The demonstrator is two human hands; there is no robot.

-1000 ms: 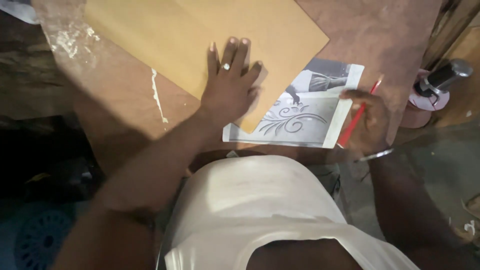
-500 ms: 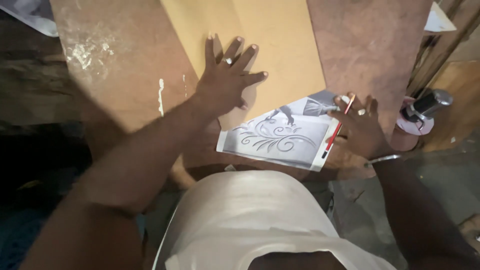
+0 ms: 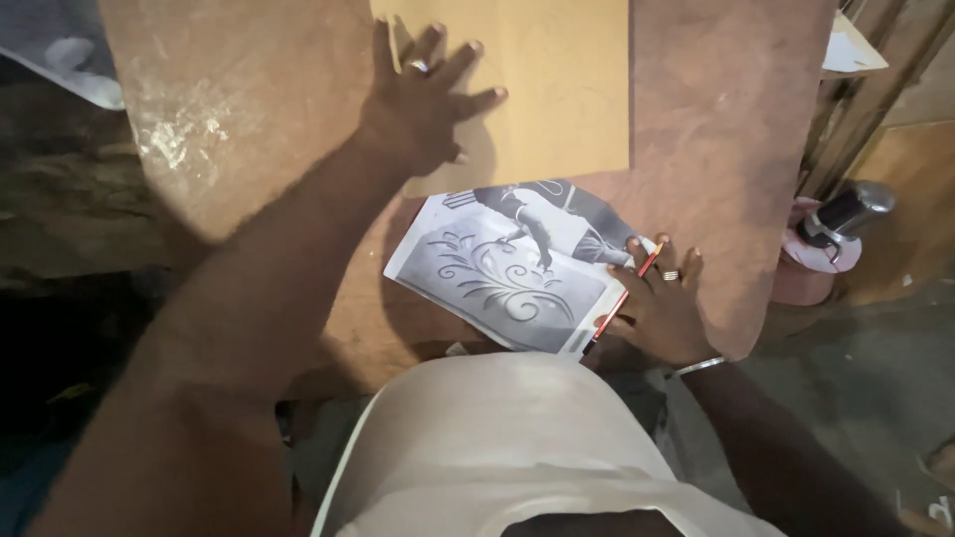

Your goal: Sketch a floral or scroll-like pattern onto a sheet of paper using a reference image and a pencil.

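I see my left hand (image 3: 423, 104) pressed flat, fingers spread wide, on the pale tan rectangular board (image 3: 542, 80). My right hand (image 3: 657, 308) has its grip around a red pencil (image 3: 622, 298), resting on the grey printed floral-pattern sheet (image 3: 502, 278) atop the brown worktop (image 3: 716, 149).

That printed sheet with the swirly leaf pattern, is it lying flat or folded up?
Lying flat and spread. The printed sheet shows its whole pattern on the table, pinned by the right hand; its top edge slips under the tan board.
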